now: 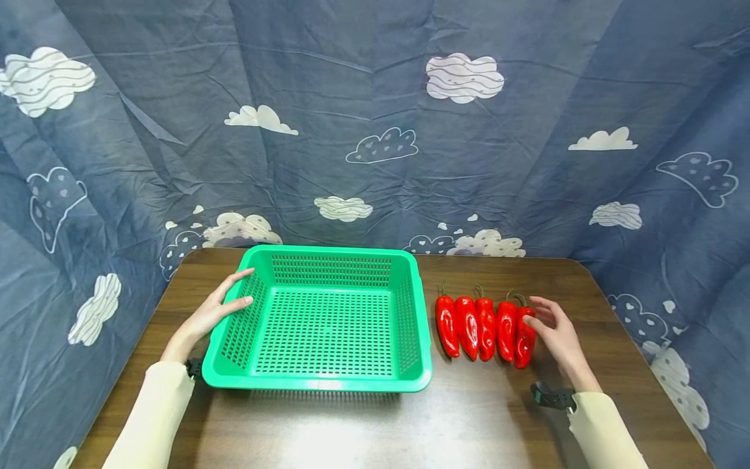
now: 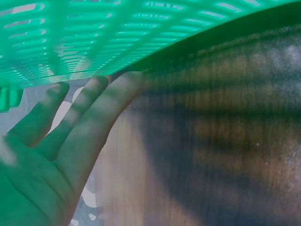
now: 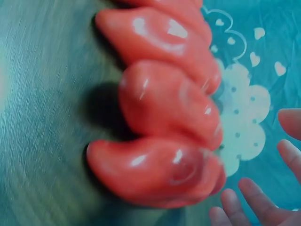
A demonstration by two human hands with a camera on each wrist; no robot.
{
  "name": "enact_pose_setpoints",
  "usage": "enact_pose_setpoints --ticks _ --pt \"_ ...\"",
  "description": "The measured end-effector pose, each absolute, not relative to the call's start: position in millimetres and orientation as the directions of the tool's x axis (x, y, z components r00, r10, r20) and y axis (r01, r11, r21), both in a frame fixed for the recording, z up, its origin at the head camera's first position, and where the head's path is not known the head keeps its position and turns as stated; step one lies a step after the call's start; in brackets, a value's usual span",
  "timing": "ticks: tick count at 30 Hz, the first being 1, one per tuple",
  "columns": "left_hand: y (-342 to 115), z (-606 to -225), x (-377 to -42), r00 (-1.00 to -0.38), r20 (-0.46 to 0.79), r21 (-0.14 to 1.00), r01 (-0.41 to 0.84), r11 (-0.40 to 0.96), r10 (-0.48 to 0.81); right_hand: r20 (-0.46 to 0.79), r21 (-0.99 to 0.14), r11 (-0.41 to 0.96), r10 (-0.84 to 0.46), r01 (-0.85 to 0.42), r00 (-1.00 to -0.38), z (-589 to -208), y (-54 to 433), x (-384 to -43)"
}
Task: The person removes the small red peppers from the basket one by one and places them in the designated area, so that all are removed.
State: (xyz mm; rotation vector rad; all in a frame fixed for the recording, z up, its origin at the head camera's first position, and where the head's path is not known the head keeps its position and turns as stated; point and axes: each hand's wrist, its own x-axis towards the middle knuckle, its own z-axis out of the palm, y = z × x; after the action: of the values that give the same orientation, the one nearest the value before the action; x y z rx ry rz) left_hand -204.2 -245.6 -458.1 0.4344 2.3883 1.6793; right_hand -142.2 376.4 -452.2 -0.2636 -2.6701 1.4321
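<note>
A green plastic basket (image 1: 319, 384) with slotted walls stands on the table. My left hand (image 1: 208, 316) grips its left rim, thumb and index finger over the edge. In the left wrist view, other fingers of the left hand (image 2: 61, 136) lie almost straight outside the slotted wall (image 2: 94, 42). Several glossy red chili peppers (image 1: 467, 329) with green stems lie in a row right of the basket. My right hand (image 1: 556, 332) is beside the rightmost pepper (image 1: 523, 345), fingers spread and slightly bent. The right wrist view shows the right hand's fingers (image 3: 256, 197) apart from the nearest pepper (image 3: 155, 174).
Both things rest on a brown wooden table (image 1: 469, 417). A blue curtain (image 1: 328, 169) with a cloud print hangs behind and at both sides of the table. There is a dark strapped device (image 1: 553, 396) on the right wrist.
</note>
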Motion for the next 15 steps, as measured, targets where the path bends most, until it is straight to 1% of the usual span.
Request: enact_pose_setpoints --ticks 3,11,15 --pt "-246 -457 -204 -0.939 0.016 0.934 0.137 0.331 0.343 0.021 -0.83 0.551 0.18 0.083 -0.984 -446 370 -142" --pt "-247 -455 -204 -0.936 -0.011 0.94 0.11 0.323 0.351 0.043 -0.831 0.554 0.133 0.038 -0.99 -434 356 -142" --pt "-248 -450 -203 -0.928 -0.041 0.959 0.067 0.275 0.37 0.043 -0.828 0.561 0.103 0.022 -0.994 -430 350 -143"
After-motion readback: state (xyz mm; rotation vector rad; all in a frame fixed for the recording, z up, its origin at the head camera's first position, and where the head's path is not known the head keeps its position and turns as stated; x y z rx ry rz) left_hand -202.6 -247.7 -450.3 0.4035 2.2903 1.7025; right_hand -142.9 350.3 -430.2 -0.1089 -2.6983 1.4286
